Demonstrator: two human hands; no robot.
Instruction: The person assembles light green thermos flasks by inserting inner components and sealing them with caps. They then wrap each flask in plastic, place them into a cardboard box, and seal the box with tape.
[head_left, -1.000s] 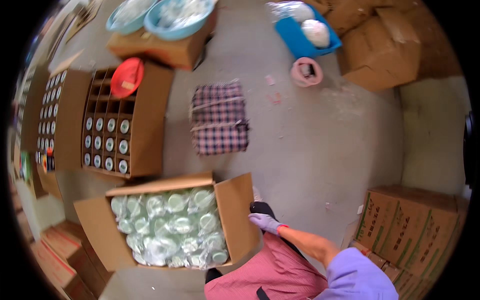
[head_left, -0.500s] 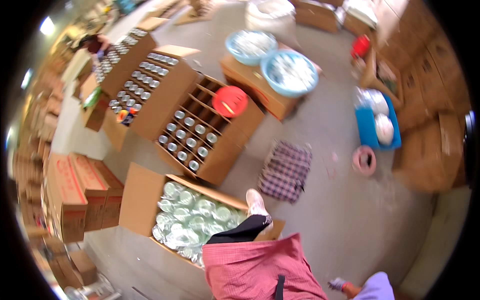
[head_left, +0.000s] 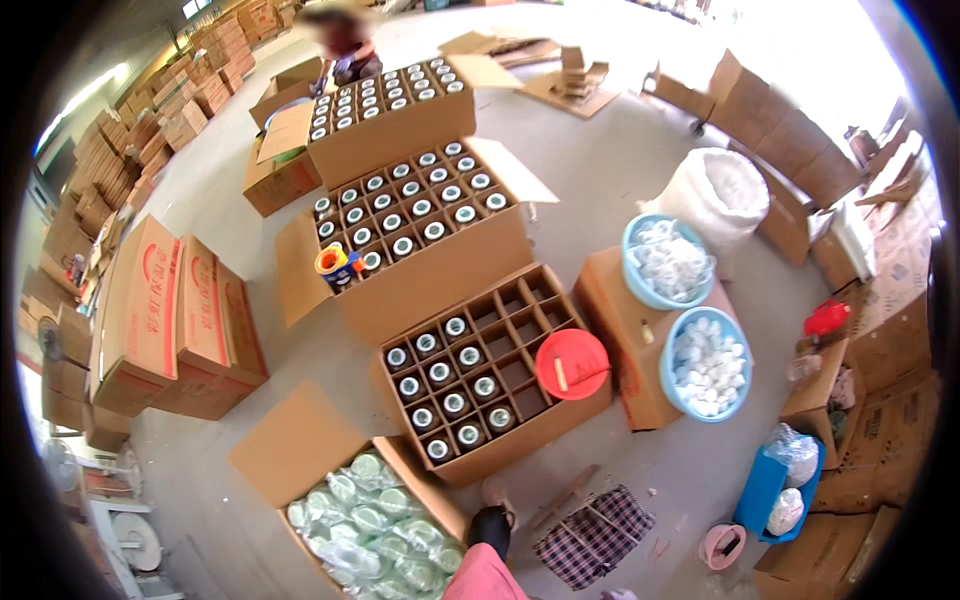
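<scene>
Neither of my hands shows in the picture. At the bottom edge I see only my pink garment [head_left: 484,578] and one foot [head_left: 497,494] on the concrete floor. Just left of the foot stands an open cardboard box of clear glass jars [head_left: 368,520]. Ahead of it is a divided carton [head_left: 470,385], partly filled with capped jars, with a red round lid [head_left: 572,363] lying on its right corner. A checked cushion [head_left: 595,535] lies on the floor to my right.
Two blue basins of white caps [head_left: 668,262] [head_left: 706,362] sit on a carton at right, behind them a white sack [head_left: 715,195]. Two more cartons of capped jars [head_left: 410,215] [head_left: 385,100] stand farther off, where a person [head_left: 340,45] crouches. Stacked boxes [head_left: 175,315] line the left.
The view has swung up and away from the jar box toward the far cartons. My gloved right hand, seen beside the box a second ago, has left the picture.
</scene>
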